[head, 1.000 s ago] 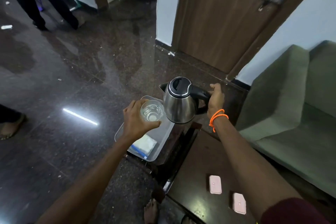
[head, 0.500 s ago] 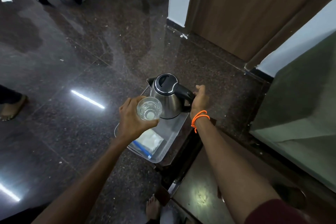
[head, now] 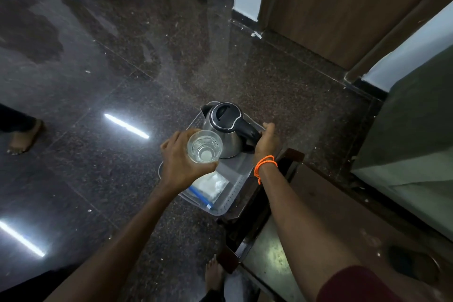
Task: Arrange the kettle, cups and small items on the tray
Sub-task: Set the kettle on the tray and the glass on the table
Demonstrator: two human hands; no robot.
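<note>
Head view: kettle handle in right grip — upright.

A silver steel kettle with black lid and handle, a clear ribbed glass, a translucent grey tray, a white, blue-edged sachet, an orange wrist thread, a dark speckled floor.

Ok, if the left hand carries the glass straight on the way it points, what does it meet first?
Probably the kettle: the left hand points toward its steel body, with the glass leading and overlapping it in view. Depth is unclear, so the gap can't be judged.
</note>
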